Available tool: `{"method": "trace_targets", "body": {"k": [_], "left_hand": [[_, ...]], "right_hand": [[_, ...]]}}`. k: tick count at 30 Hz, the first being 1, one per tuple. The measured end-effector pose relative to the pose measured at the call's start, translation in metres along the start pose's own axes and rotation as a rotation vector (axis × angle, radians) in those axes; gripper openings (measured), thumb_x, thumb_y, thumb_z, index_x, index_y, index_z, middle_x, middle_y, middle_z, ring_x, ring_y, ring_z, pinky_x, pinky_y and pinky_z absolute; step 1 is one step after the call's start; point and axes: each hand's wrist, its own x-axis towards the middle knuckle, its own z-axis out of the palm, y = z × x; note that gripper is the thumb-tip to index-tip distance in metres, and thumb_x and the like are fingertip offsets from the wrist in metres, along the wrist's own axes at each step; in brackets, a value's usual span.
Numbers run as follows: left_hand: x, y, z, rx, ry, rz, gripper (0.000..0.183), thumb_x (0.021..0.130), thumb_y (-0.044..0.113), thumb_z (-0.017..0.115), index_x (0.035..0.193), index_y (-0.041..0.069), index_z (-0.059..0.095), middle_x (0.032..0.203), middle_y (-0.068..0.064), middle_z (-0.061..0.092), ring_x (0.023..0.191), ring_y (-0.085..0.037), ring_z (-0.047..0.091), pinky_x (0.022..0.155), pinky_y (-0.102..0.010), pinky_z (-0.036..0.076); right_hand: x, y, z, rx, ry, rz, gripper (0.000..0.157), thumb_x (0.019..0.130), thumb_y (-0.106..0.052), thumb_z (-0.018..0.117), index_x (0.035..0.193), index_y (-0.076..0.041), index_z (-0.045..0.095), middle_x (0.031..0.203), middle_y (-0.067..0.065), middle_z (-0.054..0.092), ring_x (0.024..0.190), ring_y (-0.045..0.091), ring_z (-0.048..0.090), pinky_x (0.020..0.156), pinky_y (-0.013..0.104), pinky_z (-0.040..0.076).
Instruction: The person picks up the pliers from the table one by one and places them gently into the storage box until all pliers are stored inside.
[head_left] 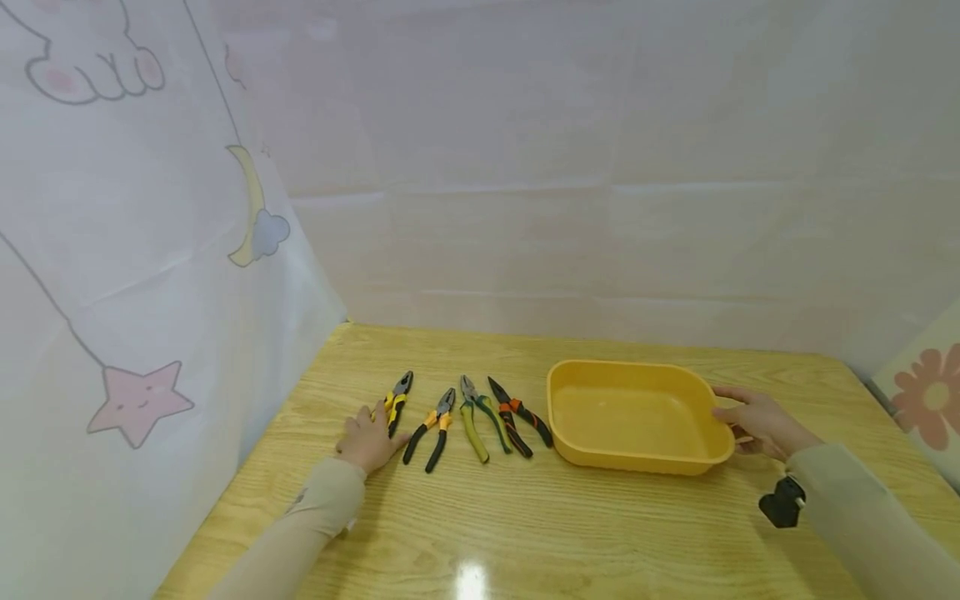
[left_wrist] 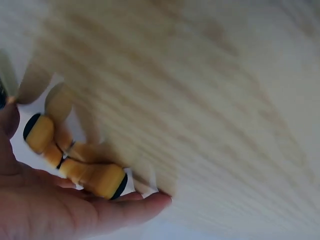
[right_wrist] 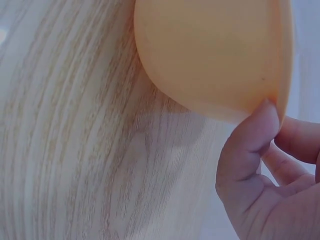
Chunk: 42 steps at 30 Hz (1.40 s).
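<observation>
At the left end of a row of pliers, my left hand lies over the handles of yellow-and-black pliers. The left wrist view has the handle ends between its thumb and fairly straight, spread fingers. My right hand pinches the right rim of a yellow plastic tray, thumb on the inner side and fingers outside. To the right of the left hand lie black-and-orange pliers, green-handled pliers and red-and-black long-nose pliers.
The wooden table carries the pliers and the tray, whose left end is close to the red-and-black pliers. Behind stands a pale sheet; a printed curtain hangs at the left edge. A black device sits at the right wrist.
</observation>
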Motion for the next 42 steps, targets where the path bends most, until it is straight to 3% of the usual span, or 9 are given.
{"method": "trace_targets", "body": {"k": [9,14,22,26,30,36,42], "left_hand": [[-0.004,-0.005,0.020,0.114,0.221,0.112,0.066,0.100,0.039,0.052,0.147,-0.004,0.033,0.138,-0.037,0.038,0.125,-0.059,0.035,0.074,-0.075,0.041],[-0.002,-0.009,0.028,0.147,0.300,0.147,0.061,0.101,0.035,0.053,0.146,-0.004,0.037,0.131,-0.037,0.043,0.120,-0.060,0.040,0.071,-0.072,0.045],[-0.002,-0.007,0.028,0.192,0.344,0.182,0.056,0.099,0.031,0.057,0.140,-0.005,0.045,0.117,-0.035,0.049,0.105,-0.053,0.052,0.064,-0.053,0.054],[-0.007,-0.005,0.022,0.221,0.378,0.216,0.052,0.098,0.030,0.059,0.137,-0.003,0.050,0.108,-0.031,0.053,0.086,-0.040,0.056,0.053,-0.042,0.052],[-0.011,-0.002,0.015,0.270,0.413,0.251,0.049,0.096,0.031,0.062,0.136,0.003,0.055,0.095,-0.024,0.053,0.070,-0.028,0.050,0.046,-0.034,0.045],[-0.012,-0.001,0.009,0.241,0.398,0.260,0.046,0.095,0.031,0.063,0.135,0.007,0.058,0.086,-0.022,0.051,0.061,-0.024,0.048,0.045,-0.033,0.044],[-0.012,-0.001,0.008,0.201,0.364,0.211,0.045,0.097,0.029,0.061,0.138,0.013,0.056,0.089,-0.021,0.053,0.062,-0.026,0.051,0.043,-0.036,0.045]], "right_hand": [[0.001,0.000,0.000,0.012,0.003,0.007,0.067,0.103,-0.013,0.046,0.152,0.007,0.005,0.083,0.004,0.067,0.067,0.018,0.062,0.060,0.033,0.052],[0.001,-0.001,0.000,0.021,0.000,0.005,0.067,0.103,-0.013,0.046,0.152,0.007,0.004,0.083,0.004,0.067,0.067,0.018,0.062,0.060,0.033,0.053],[-0.001,-0.001,0.000,0.015,0.002,-0.004,0.066,0.103,-0.013,0.044,0.151,0.008,0.004,0.083,0.004,0.066,0.065,0.017,0.061,0.059,0.032,0.052],[-0.002,-0.001,0.001,0.017,0.004,-0.008,0.065,0.103,-0.012,0.044,0.151,0.008,0.004,0.083,0.005,0.066,0.066,0.017,0.061,0.059,0.032,0.052],[-0.003,0.000,0.001,0.009,0.008,-0.006,0.065,0.104,-0.013,0.044,0.151,0.008,0.005,0.083,0.004,0.066,0.066,0.018,0.060,0.059,0.032,0.051],[-0.002,0.000,0.000,0.004,0.013,-0.006,0.065,0.104,-0.014,0.045,0.152,0.007,0.005,0.083,0.005,0.066,0.066,0.018,0.060,0.059,0.033,0.051],[-0.001,0.000,0.001,0.014,0.016,-0.006,0.065,0.104,-0.013,0.044,0.152,0.007,0.005,0.084,0.005,0.067,0.065,0.018,0.061,0.058,0.033,0.050]]}}
